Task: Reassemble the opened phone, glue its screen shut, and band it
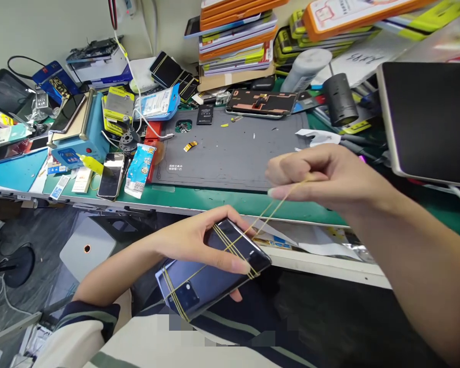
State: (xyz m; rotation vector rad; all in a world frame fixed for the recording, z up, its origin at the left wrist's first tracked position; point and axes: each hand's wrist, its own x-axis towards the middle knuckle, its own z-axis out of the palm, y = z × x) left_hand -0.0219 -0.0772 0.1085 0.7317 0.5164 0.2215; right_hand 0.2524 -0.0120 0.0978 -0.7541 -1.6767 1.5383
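Note:
In front of my body, my left hand (199, 240) grips a dark, glossy smartphone (210, 286), its thumb across the back. Yellow rubber bands (172, 294) wrap both ends of the phone, which lies tilted with its camera end toward my lower left. Up and to the right, my right hand (310, 174) pinches a rubber band (278, 208) and holds it stretched away from the phone. Two taut strands run from the phone to those fingers. The phone's underside is hidden.
A grey work mat (230, 153) on the green bench bears an opened phone (262, 104), a battery (205, 114) and small scraps. A blue machine (86, 133) stands left, stacked boxes (235, 41) at the back, a dark-screened tablet (431, 122) at right. The bench edge (329, 261) lies beyond the phone.

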